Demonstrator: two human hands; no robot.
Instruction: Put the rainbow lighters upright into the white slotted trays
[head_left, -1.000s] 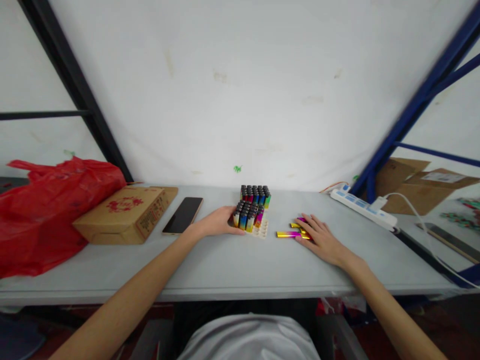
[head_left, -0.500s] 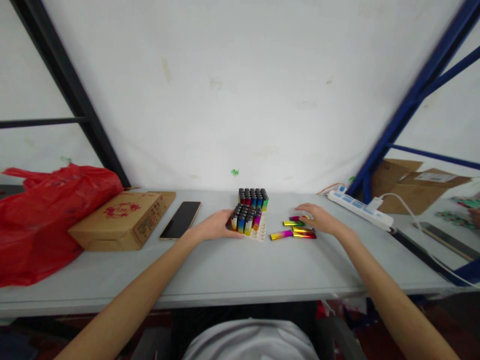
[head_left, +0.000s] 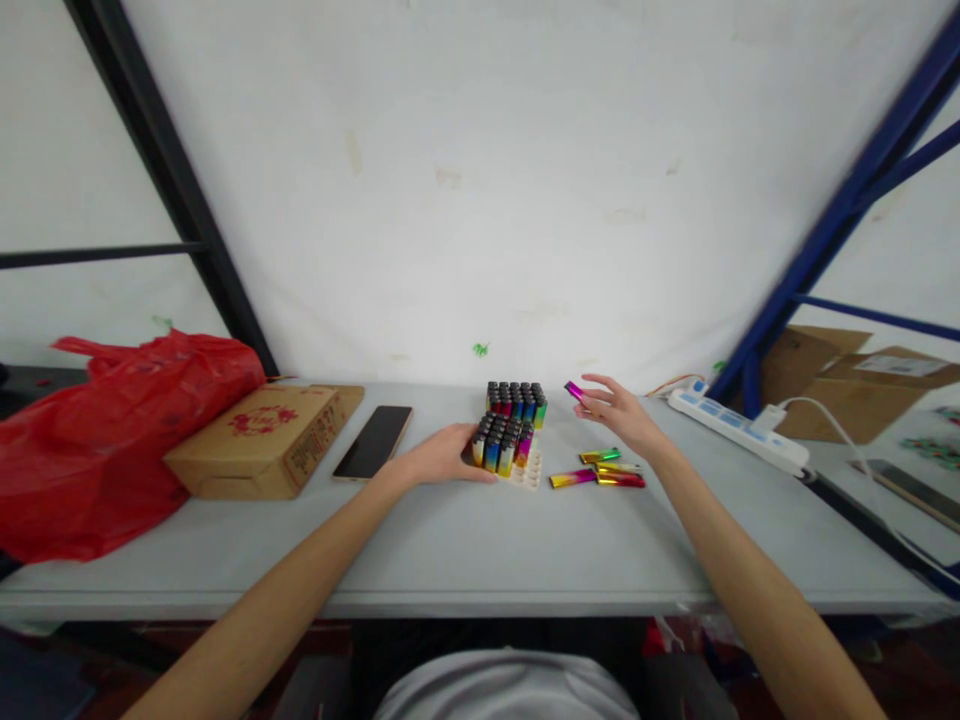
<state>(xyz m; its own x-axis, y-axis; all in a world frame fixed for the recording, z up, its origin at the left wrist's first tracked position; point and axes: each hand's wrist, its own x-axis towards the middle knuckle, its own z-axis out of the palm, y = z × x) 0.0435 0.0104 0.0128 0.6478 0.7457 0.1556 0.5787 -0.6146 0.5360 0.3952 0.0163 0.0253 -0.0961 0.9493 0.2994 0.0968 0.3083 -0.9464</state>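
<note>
My right hand [head_left: 611,408] pinches a purple metallic lighter [head_left: 574,390] raised above the table, its dark end tilted up and to the left. My left hand [head_left: 450,455] wraps round the left side of a pale tray [head_left: 527,473] with holes; its thumb lies along the front and its other fingers are partly hidden. Colourful lighters [head_left: 501,448] stand upright in rows in this tray, with bare holes on its right side. Just behind stands a second block of upright lighters [head_left: 517,402]. Several loose lighters [head_left: 600,470] lie on the table below my right hand.
A smartphone [head_left: 373,442], a cardboard box [head_left: 262,440] and a red plastic bag [head_left: 135,440] lie to the left. On the right are a white power strip [head_left: 739,430] with a plugged-in cable, a blue metal frame [head_left: 806,270] and an open carton [head_left: 847,395].
My right hand has picked the purple lighter from the loose pile and lifted it up and away from the table. My left hand stays at the tray. The view has shifted slightly.
</note>
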